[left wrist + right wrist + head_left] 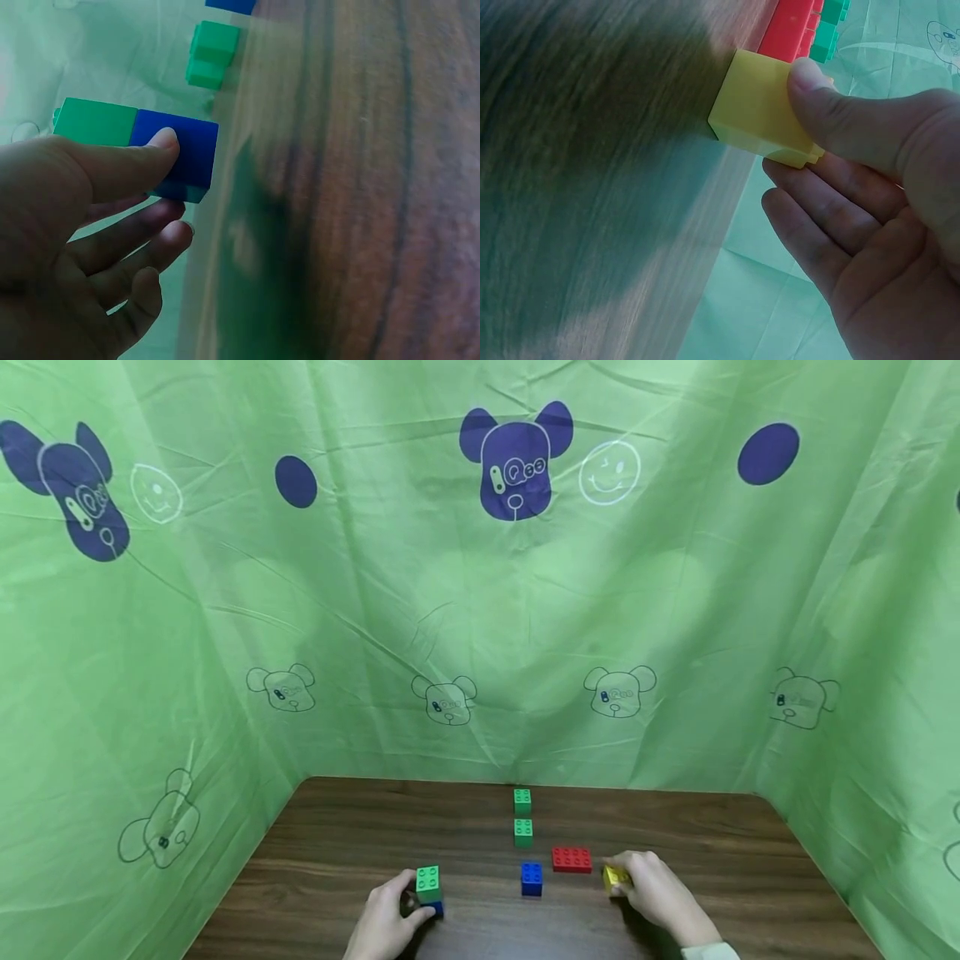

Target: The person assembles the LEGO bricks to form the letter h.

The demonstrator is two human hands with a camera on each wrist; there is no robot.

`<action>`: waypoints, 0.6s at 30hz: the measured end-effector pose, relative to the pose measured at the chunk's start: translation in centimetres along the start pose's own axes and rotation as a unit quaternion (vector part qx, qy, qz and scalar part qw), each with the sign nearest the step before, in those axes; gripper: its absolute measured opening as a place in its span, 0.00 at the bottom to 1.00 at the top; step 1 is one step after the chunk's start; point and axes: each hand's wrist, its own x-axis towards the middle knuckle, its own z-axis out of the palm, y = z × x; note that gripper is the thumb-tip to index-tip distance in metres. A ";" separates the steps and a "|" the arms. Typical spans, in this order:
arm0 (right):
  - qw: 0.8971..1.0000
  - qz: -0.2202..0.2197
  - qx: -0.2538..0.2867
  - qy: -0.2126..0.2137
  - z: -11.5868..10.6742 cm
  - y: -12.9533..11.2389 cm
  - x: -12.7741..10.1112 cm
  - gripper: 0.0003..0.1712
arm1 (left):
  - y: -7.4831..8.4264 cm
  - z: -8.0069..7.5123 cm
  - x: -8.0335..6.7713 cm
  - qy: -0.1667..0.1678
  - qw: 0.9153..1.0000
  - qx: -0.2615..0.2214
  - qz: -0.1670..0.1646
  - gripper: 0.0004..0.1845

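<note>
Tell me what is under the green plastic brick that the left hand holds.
A blue plastic brick sits directly under the green plastic brick, the two stacked on the dark wooden table. The left hand covers part of the blue one.

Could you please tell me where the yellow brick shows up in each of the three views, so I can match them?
Head: the yellow brick is at lower right on the table, gripped by the right hand.
Left wrist: not in view.
Right wrist: upper centre, under the thumb.
Shared landmark: the red brick beside it, seen just beyond it in the right wrist view.
</note>
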 end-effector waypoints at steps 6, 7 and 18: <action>1.000 -0.002 -0.005 0.006 0.1 -0.1 -0.1 0.21 | -1.0 0.4 -0.3 0.003 1.000 -0.008 -0.006 0.21; 1.000 -0.001 -0.003 0.003 0.2 -0.1 -0.1 0.21 | -1.1 0.5 -0.4 0.007 1.000 -0.004 -0.006 0.20; 1.000 0.006 -0.005 0.003 0.3 0.1 0.0 0.21 | -1.4 0.6 -0.5 0.016 0.999 0.029 -0.006 0.23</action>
